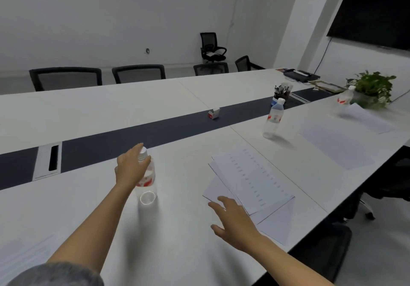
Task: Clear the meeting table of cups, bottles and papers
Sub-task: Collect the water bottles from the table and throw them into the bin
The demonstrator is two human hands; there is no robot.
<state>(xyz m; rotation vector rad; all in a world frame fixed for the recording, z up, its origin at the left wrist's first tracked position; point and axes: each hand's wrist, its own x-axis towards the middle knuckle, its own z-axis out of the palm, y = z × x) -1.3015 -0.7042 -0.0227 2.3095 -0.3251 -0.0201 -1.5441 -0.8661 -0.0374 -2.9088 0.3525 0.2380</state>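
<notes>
Left hand (131, 166): wrapped round the near bottle (146, 178), centre-left of frame; grip not fully visible.
Right hand (233, 219): fingers spread, holding nothing, at the edge of the papers (250, 181), lower centre.
Risk: the light bottle may tip; loose sheets may slide off the edge.
Further bottles: one (273, 119) right of centre; another (344, 98) far right.
Worktop (182, 230): white, smooth, with a dark central strip.
Room: empty chairs along the top; plant (372, 86) upper right.

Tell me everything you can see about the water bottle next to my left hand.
The water bottle is clear plastic with a white cap and a red and white label. It looks empty or nearly so. It stands about upright on the white table, near the dark centre strip. The left hand is around its neck and shoulder.
</notes>
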